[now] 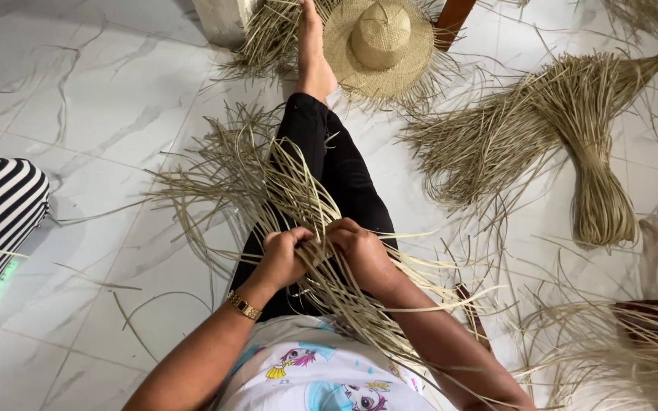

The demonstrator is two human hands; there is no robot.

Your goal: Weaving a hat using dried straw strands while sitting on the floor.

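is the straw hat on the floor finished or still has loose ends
Unfinished: the straw hat has a shaped crown, but loose strands fringe its brim all around.

You're sitting on a glossy white marble-tile floor (100, 99) with grey veins, evenly lit. A pale post base (221, 19) stands top centre, a brown wooden leg (451, 19) beside it.

Dry, matt straw strands (298, 205), woven straw hat (379, 47), glossy marble-look floor tiles (100, 99), gold metal bracelet (244, 306).
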